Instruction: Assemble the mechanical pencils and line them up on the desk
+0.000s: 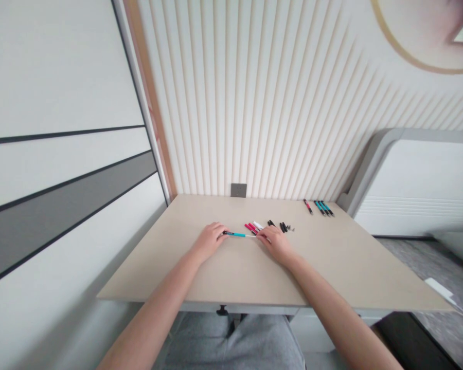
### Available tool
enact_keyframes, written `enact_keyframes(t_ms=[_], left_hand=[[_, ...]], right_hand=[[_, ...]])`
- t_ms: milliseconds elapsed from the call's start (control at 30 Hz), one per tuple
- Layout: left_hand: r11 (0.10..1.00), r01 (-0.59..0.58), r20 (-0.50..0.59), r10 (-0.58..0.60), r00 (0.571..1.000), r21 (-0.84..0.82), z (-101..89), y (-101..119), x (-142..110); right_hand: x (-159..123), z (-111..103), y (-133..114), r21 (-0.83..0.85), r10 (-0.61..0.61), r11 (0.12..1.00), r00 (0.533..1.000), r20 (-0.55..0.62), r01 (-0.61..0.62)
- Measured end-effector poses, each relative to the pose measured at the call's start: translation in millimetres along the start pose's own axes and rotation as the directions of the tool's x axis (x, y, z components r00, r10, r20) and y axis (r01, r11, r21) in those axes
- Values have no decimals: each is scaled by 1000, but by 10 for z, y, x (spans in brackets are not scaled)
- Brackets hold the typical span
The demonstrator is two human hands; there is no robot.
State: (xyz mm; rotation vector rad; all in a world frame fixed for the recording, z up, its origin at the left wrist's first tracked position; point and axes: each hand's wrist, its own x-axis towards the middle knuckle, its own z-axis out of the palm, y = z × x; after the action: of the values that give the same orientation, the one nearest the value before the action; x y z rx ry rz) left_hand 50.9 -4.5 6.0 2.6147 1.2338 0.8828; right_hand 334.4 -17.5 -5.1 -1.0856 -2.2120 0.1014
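Left hand [208,242], fingers curled shut on dark end of teal-and-white pen [237,235]; right hand [275,244], fingers pinching white tip. Pen spanning gap between hands, over worktop [332,267], just beside red and white pens [251,227].

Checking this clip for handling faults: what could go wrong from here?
The teal-and-white pen spans between the left hand and right hand, so it could slip if either loosens. The right hand sits close to the red pens and might nudge them. The small black pieces could get scattered.
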Motion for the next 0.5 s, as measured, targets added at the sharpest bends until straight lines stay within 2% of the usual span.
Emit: enact_keyframes(t_ms=[100, 200, 500], left_hand=[[998, -62, 49, 62, 997, 0, 20, 20, 13], [997, -77, 76, 76, 994, 4, 26, 24, 28], [996, -74, 49, 76, 996, -50, 33, -3, 42]], right_hand=[[27, 41, -97, 3, -72, 997, 997, -21, 72], [56, 65, -159, -33, -98, 995, 993, -59, 97], [69, 62, -171, -14, -101, 995, 992, -80, 100]])
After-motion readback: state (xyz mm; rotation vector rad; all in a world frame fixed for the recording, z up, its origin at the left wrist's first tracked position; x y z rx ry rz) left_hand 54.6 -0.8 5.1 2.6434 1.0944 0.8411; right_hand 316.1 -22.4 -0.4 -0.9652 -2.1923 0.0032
